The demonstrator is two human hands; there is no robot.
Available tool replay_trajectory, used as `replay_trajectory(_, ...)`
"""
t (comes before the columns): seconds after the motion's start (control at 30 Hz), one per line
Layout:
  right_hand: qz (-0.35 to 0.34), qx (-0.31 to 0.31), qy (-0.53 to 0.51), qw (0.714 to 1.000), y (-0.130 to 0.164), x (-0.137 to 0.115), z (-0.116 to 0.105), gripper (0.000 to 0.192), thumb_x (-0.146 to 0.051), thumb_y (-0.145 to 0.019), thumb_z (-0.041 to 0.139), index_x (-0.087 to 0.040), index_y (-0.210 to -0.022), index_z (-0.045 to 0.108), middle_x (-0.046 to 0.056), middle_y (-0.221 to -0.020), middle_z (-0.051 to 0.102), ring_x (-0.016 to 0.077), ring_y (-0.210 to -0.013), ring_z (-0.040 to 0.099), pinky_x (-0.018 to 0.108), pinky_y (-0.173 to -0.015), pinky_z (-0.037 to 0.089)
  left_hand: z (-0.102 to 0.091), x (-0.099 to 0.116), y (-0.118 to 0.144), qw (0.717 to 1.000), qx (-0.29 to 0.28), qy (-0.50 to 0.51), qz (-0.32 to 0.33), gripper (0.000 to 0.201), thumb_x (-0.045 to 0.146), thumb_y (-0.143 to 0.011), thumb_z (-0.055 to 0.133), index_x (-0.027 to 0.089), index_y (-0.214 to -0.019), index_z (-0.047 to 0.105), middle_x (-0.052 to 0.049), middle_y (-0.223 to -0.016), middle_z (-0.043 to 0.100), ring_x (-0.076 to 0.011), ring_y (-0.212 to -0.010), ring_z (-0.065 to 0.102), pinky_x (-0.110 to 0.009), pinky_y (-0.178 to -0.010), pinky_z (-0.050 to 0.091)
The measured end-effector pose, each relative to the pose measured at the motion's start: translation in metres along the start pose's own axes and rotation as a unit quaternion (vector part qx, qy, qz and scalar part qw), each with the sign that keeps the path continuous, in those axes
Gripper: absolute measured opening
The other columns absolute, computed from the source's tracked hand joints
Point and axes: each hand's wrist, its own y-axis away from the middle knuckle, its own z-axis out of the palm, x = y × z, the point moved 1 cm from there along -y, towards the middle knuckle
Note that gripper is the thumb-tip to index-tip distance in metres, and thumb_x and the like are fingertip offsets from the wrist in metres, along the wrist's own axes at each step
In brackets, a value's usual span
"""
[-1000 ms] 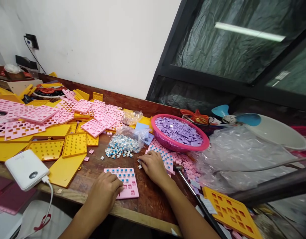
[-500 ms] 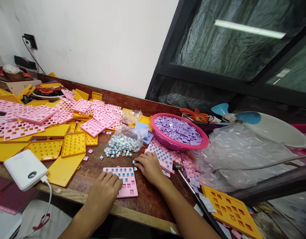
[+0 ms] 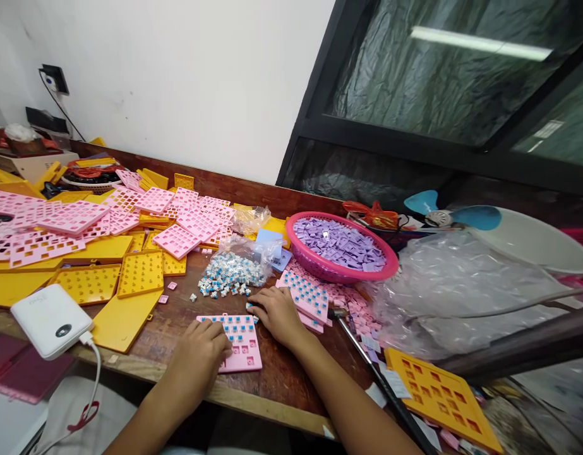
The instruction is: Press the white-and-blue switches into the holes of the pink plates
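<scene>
A pink plate (image 3: 246,361) with square openings lies on the table, its upper rows filled with blue-and-white keyboard switches (image 3: 233,328). My left hand (image 3: 199,347) rests over the plate's left part, fingers curled and closed; the fingertips and whatever they hold are hidden. To the right of the plate, my right hand (image 3: 275,313) is low over the table, with thumb and forefinger closed at a small keyboard switch (image 3: 249,306). Another switch (image 3: 256,319) lies just under those fingers. Beyond the hands, a heap of loose switches (image 3: 232,275) spills from a clear plastic bag (image 3: 253,251).
Beside my right forearm is another switch-filled pink plate (image 3: 306,296), and a hammer (image 3: 355,341). A pink basket (image 3: 390,268) holds purple pieces. Yellow cases (image 3: 125,322), pink plates (image 3: 73,217) and a white power bank (image 3: 49,321) crowd the left.
My right hand has shifted slightly left and away from me, toward the loose switches. My left hand has moved a little to the left over the plate.
</scene>
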Motion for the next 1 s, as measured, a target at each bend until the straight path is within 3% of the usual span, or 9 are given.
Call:
replay_trajectory(0.13, -0.005, 0.0, -0.014, 1.0, -0.004, -0.003, 0.004, 0.016, -0.032, -0.099, 0.064, -0.025, -0.107, 0.076, 0.006, -0.104, 0.075, 0.023, -0.099, 0.061, 0.039, -0.088, 0.033, -0.021, -0.025, -0.007, 0.995, 0.053, 0.075, -0.028, 0.02, 0.027, -0.102, 0.052, 0.024, -0.103, 0.072, -0.006, -0.107, 0.069, -0.0223, -0.101, 0.062, -0.037, -0.089, 0.048)
replay_trajectory(0.23, -0.017, 0.009, -0.044, 0.999, -0.003, -0.003, 0.002, 0.013, -0.029, -0.099, 0.065, -0.023, -0.103, 0.076, 0.006, -0.103, 0.075, 0.0229, -0.1, 0.062, 0.038, -0.087, 0.035, -0.03, -0.056, -0.014, 0.989, 0.123, 0.014, -0.076, 0.03, 0.023, -0.103, 0.044, 0.02, -0.119, 0.069, -0.011, -0.13, 0.064, -0.0262, -0.12, 0.058, -0.043, -0.105, 0.045)
replay_trajectory(0.3, -0.029, 0.015, -0.075, 0.997, 0.0, -0.002, -0.004, 0.012, -0.026, -0.098, 0.065, -0.021, -0.103, 0.075, 0.006, -0.104, 0.075, 0.0227, -0.101, 0.063, 0.037, -0.088, 0.037, -0.028, -0.072, -0.017, 0.988, 0.115, -0.012, -0.099, 0.033, 0.022, -0.103, 0.043, 0.019, -0.125, 0.067, -0.013, -0.136, 0.061, -0.0277, -0.125, 0.055, -0.046, -0.109, 0.043)
replay_trajectory(0.43, -0.06, -0.001, -0.148, 0.987, 0.012, -0.005, -0.027, 0.014, -0.027, -0.097, 0.066, -0.022, -0.106, 0.075, 0.006, -0.105, 0.076, 0.0222, -0.099, 0.065, 0.035, -0.09, 0.042, -0.017, -0.081, -0.019, 0.992, 0.058, -0.002, -0.108, 0.03, 0.022, -0.101, 0.047, 0.019, -0.123, 0.068, -0.011, -0.125, 0.066, -0.0271, -0.116, 0.058, -0.043, -0.101, 0.047)
replay_trajectory(0.6, -0.112, -0.126, -0.172, 0.971, 0.026, -0.021, -0.045, 0.012, -0.03, -0.096, 0.068, -0.024, -0.099, 0.078, 0.004, -0.099, 0.074, 0.0202, -0.094, 0.064, 0.031, -0.086, 0.044, -0.013, -0.082, -0.016, 0.988, 0.052, 0.054, -0.133, 0.028, 0.017, -0.1, 0.044, 0.019, -0.09, 0.071, -0.008, -0.1, 0.069, -0.0231, -0.098, 0.064, -0.037, -0.09, 0.049)
replay_trajectory(0.67, -0.112, -0.145, -0.155, 0.971, 0.028, -0.026, -0.044, 0.011, -0.029, -0.094, 0.071, -0.023, -0.098, 0.079, 0.004, -0.097, 0.073, 0.0204, -0.094, 0.064, 0.031, -0.085, 0.043, -0.015, -0.085, -0.014, 0.985, 0.065, 0.062, -0.149, 0.027, 0.018, -0.099, 0.045, 0.018, -0.088, 0.069, -0.009, -0.097, 0.069, -0.0239, -0.094, 0.065, -0.038, -0.088, 0.05)
replay_trajectory(0.83, -0.09, -0.125, -0.138, 0.978, 0.028, -0.028, -0.039, 0.007, -0.027, -0.089, 0.076, -0.022, -0.093, 0.078, 0.003, -0.092, 0.075, 0.0204, -0.092, 0.063, 0.031, -0.083, 0.042, -0.029, -0.067, -0.005, 0.978, 0.108, 0.134, -0.118, 0.022, 0.019, -0.099, 0.047, 0.021, -0.111, 0.066, -0.007, -0.112, 0.069, -0.0229, -0.103, 0.066, -0.036, -0.092, 0.052)
replay_trajectory(1.0, -0.108, -0.129, -0.134, 0.977, 0.028, -0.027, -0.035, 0.009, -0.03, -0.089, 0.077, -0.023, -0.093, 0.08, 0.003, -0.092, 0.074, 0.0201, -0.092, 0.063, 0.031, -0.081, 0.041, -0.03, -0.012, 0.002, 0.97, 0.019, 0.241, 0.004, 0.027, 0.017, -0.102, 0.045, 0.026, -0.115, 0.067, -0.004, -0.119, 0.066, -0.017, -0.111, 0.063, -0.028, -0.098, 0.05)
